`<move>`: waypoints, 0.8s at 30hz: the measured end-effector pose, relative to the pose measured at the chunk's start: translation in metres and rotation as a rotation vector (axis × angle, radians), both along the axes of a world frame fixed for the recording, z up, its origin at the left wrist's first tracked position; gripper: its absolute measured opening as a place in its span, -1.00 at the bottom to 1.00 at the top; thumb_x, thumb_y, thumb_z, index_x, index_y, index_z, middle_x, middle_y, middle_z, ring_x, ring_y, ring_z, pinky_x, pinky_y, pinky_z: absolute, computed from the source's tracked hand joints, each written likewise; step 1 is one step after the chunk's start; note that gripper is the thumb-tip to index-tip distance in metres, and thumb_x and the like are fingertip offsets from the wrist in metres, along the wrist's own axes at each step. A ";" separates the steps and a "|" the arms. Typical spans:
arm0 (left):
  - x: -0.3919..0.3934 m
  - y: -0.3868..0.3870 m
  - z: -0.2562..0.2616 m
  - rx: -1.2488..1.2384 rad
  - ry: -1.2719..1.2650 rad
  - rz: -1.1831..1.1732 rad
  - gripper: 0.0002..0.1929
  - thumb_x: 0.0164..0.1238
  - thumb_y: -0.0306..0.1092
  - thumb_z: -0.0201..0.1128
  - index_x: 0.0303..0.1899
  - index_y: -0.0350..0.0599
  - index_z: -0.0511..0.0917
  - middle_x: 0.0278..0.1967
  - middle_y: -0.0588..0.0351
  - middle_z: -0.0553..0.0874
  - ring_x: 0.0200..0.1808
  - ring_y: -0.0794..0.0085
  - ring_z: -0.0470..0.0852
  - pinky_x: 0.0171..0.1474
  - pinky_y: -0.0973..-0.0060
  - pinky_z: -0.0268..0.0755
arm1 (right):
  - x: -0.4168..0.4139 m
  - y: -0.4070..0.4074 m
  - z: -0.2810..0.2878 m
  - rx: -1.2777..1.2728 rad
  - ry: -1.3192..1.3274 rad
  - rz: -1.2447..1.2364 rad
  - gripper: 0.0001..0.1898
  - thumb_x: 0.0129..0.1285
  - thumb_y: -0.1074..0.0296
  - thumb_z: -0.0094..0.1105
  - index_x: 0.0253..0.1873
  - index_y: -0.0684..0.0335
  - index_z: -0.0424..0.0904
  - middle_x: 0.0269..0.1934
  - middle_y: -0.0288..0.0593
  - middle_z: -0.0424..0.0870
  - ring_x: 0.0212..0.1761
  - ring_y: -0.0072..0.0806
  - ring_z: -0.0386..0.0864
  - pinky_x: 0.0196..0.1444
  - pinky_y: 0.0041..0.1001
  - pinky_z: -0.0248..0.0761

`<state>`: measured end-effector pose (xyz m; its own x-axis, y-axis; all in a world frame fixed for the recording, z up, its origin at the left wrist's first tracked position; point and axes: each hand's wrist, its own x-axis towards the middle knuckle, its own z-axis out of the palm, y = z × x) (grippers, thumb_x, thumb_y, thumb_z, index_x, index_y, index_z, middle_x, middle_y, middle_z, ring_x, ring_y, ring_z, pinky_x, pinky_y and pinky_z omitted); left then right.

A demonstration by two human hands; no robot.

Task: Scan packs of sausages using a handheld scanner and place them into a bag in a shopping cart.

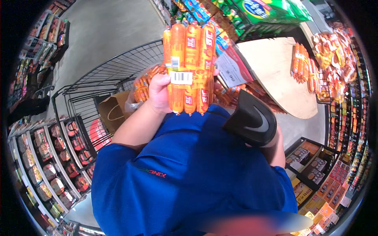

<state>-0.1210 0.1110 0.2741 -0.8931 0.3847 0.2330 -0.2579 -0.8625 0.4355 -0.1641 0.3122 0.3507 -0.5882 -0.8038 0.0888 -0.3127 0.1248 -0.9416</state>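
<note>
Upright before my chest is a pack of orange-wrapped sausages (192, 97), bundled side by side with a white barcode label (181, 78) on its front. My left hand (159, 90) grips its left edge, thumb on the front. Only fingertips of my right hand (217, 72) show at the pack's right edge; the rest is hidden behind it. A black curved piece with a grey swoosh (254, 121) covers part of my right forearm. Beyond my left hand, more orange sausage packs (141, 90) sit in a clear plastic bag.
A black wire shopping cart (97, 69) stands at left with a brown paper bag (113, 110). A price sign (233, 69) and a pale wooden board (271, 67) bearing sausage packs (299, 63) are at right. Green snack bags (274, 11) lie beyond; shelves of packaged food (50, 171) flank me.
</note>
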 end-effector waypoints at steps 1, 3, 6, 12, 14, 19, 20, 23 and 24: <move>-0.003 -0.009 0.000 -0.016 -0.006 -0.003 -0.10 0.10 0.11 0.12 0.40 -0.21 0.01 0.27 -0.31 0.33 0.23 -0.08 0.42 0.24 0.09 0.32 | 0.000 -0.027 -0.003 -0.005 0.009 0.000 -0.23 -0.14 0.48 0.40 0.28 0.38 0.31 -0.03 -0.04 0.61 -0.06 -0.35 0.61 0.01 -0.38 0.46; -0.006 -0.028 -0.007 -0.056 -0.009 0.037 -0.07 0.12 0.20 0.08 0.42 -0.15 -0.06 0.31 -0.28 0.24 0.26 -0.28 0.33 0.21 -0.10 0.29 | -0.002 -0.065 -0.011 -0.011 0.018 0.018 -0.23 -0.14 0.47 0.40 0.28 0.38 0.31 -0.03 -0.04 0.61 -0.06 -0.35 0.61 0.01 -0.38 0.46; 0.010 -0.041 -0.018 0.142 -0.049 0.051 -0.02 0.09 0.34 0.08 0.42 -0.10 -0.04 0.30 -0.29 0.24 0.21 -0.20 0.36 0.16 -0.08 0.32 | 0.068 0.076 0.004 -0.008 0.029 0.097 -0.22 -0.15 0.47 0.40 0.28 0.39 0.31 -0.04 -0.04 0.61 -0.06 -0.34 0.61 0.01 -0.39 0.46; -0.014 -0.046 -0.015 0.296 0.067 -0.028 -0.05 0.12 0.24 0.15 0.42 -0.11 -0.04 0.31 -0.35 0.22 0.18 -0.21 0.41 0.19 -0.14 0.30 | 0.028 0.018 0.007 0.049 0.115 0.035 -0.21 -0.16 0.45 0.41 0.29 0.40 0.30 -0.04 -0.04 0.61 -0.06 -0.34 0.61 0.01 -0.39 0.45; -0.013 -0.046 -0.015 0.235 0.043 0.008 -0.07 0.11 0.21 0.17 0.41 -0.12 0.01 0.28 -0.35 0.27 0.18 -0.22 0.42 0.20 -0.12 0.30 | 0.027 0.011 0.009 0.076 0.145 0.030 -0.20 -0.16 0.45 0.41 0.29 0.40 0.30 -0.05 -0.04 0.61 -0.06 -0.33 0.61 0.01 -0.39 0.45; -0.012 -0.039 -0.006 -0.013 0.072 0.111 -0.13 0.10 0.09 0.19 0.38 -0.19 0.08 0.24 -0.34 0.35 0.19 -0.16 0.45 0.26 -0.01 0.28 | 0.034 0.020 -0.002 0.106 -0.070 -0.032 -0.22 -0.12 0.42 0.42 0.29 0.36 0.30 0.12 -0.04 0.55 0.17 -0.36 0.50 0.23 -0.39 0.30; -0.014 -0.034 -0.004 -0.011 0.115 0.131 -0.14 0.11 0.06 0.18 0.37 -0.24 0.08 0.25 -0.33 0.35 0.21 -0.10 0.44 0.29 0.04 0.26 | 0.038 0.021 -0.006 0.050 -0.182 -0.109 -0.28 -0.10 0.39 0.43 0.24 0.34 0.36 0.08 -0.01 0.58 0.14 -0.33 0.53 0.19 -0.41 0.34; -0.004 -0.028 -0.004 -0.058 0.076 0.185 -0.14 0.12 0.07 0.18 0.36 -0.27 0.09 0.25 -0.33 0.35 0.22 -0.07 0.44 0.30 0.06 0.24 | 0.037 0.022 -0.008 0.160 -0.123 -0.071 -0.31 -0.11 0.39 0.43 0.20 0.35 0.39 -0.01 0.01 0.62 0.05 -0.31 0.59 0.11 -0.39 0.40; -0.005 -0.023 0.001 -0.015 0.066 0.198 -0.16 0.13 0.02 0.23 0.35 -0.30 0.11 0.24 -0.28 0.39 0.21 0.00 0.47 0.30 0.10 0.26 | 0.039 0.022 -0.003 0.162 -0.118 -0.086 -0.31 -0.11 0.39 0.43 0.20 0.35 0.39 -0.01 0.01 0.62 0.05 -0.31 0.59 0.11 -0.39 0.40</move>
